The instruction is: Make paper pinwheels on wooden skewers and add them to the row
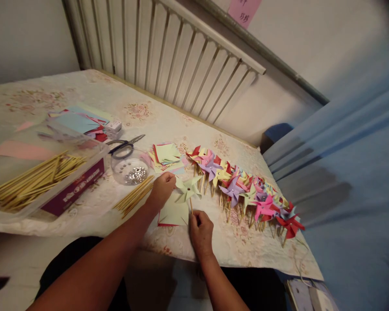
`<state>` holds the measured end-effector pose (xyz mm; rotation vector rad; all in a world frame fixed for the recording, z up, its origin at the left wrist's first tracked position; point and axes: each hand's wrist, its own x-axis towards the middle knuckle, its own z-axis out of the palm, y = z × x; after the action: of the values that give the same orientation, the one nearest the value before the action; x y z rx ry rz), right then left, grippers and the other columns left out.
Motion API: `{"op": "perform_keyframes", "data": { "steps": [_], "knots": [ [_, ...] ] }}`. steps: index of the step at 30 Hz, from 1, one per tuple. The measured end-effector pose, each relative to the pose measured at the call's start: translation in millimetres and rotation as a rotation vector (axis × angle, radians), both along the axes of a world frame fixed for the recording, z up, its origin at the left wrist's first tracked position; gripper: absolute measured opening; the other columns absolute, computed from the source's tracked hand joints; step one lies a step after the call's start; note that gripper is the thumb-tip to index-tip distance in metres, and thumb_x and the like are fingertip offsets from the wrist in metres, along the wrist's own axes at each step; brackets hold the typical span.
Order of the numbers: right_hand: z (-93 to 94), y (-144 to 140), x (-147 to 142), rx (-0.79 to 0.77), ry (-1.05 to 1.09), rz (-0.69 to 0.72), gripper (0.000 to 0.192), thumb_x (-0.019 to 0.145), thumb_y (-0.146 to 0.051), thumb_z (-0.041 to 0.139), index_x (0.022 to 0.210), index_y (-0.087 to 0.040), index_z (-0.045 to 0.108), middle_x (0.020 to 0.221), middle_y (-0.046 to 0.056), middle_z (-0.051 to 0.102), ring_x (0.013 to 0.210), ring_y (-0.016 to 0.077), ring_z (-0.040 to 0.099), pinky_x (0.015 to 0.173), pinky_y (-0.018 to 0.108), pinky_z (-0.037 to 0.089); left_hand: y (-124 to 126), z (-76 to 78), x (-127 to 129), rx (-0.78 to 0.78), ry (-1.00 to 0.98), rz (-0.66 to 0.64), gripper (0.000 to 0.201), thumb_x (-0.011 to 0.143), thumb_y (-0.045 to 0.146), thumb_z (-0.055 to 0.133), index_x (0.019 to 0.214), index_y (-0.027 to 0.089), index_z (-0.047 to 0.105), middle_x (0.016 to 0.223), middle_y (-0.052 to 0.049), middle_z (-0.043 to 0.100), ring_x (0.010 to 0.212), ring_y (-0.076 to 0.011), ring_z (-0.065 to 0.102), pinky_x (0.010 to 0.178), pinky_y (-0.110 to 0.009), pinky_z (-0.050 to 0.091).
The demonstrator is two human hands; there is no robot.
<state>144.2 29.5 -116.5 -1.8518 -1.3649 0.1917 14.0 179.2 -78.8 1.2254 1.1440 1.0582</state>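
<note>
Wooden stick: pinched in our right hand; we'd do well to keep it steady.
Cut squares: between our hands, lower down.
Pale-green pinwheel: just above our right hand, on that stick; we should check it sits centred without crushing the folds.
Left hand: fingers drawn together at one blade; whether they grip it, we cannot tell. Light touch seems best.
Other pinwheels: beyond our right hand, rightward.
Clear dish: beyond our left hand.
</note>
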Motion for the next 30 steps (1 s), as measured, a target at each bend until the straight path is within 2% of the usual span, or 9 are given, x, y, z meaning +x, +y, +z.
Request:
{"op": "perform_keyframes", "data": {
  "steps": [23, 30],
  "knots": [
    [-0.6, 0.2, -0.5, 0.008, 0.007, 0.001, 0.018, 0.088, -0.023, 0.050, 0.077, -0.018, 0.064, 0.072, 0.002, 0.063, 0.067, 0.0154, 0.056, 0.065, 0.025, 0.040, 2.6, -0.7, 0.4, -0.017, -0.015, 0.019, 0.011, 0.068, 0.028, 0.051, 0.065, 0.019, 0.056, 0.056, 0.003, 0.054, 0.054, -0.0122, 0.049, 0.054, -0.023, 0.035],
    [0.8, 0.6, -0.8, 0.016, 0.010, -0.004, 0.018, 0.088, -0.023, 0.050, 0.077, -0.018, 0.064, 0.072, 0.002, 0.063, 0.067, 0.0153, 0.056, 0.065, 0.026, 0.041, 0.6, 4.9, -1.5, -0.046, -0.050, 0.010, 0.013, 0.070, 0.030, 0.050, 0.065, 0.019, 0.055, 0.057, 0.003, 0.055, 0.056, -0.0125, 0.049, 0.056, -0.023, 0.038]
  ]
}}
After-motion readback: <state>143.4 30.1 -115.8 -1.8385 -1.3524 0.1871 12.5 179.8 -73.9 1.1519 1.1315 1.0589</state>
